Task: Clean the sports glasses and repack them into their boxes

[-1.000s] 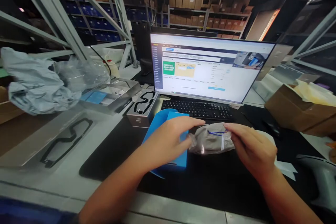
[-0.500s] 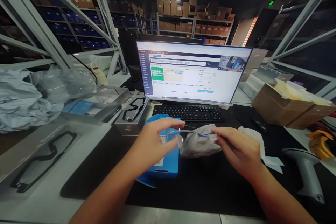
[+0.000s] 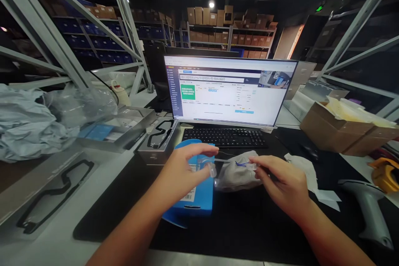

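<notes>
My left hand [image 3: 183,172] and my right hand [image 3: 282,185] both pinch the mouth of a small clear plastic bag [image 3: 237,174] that holds a grey pouch with a blue cord. The bag hangs just above the black desk mat [image 3: 249,224], in front of the keyboard [image 3: 224,137]. Under my left hand lies a blue box [image 3: 196,193] with a white barcode label. Both hands are closed on the bag's edge.
A monitor [image 3: 229,91] stands behind the keyboard. Grey boxes printed with a glasses outline [image 3: 158,139] sit at left, beside crumpled plastic wrap [image 3: 28,120]. A grey barcode scanner [image 3: 366,205], an open cardboard box [image 3: 339,129] and white paper [image 3: 305,170] lie at right.
The hands have drawn slightly apart, pulling the bag's mouth open between them. The view has tilted and shifted a little; the blue box stays in place.
</notes>
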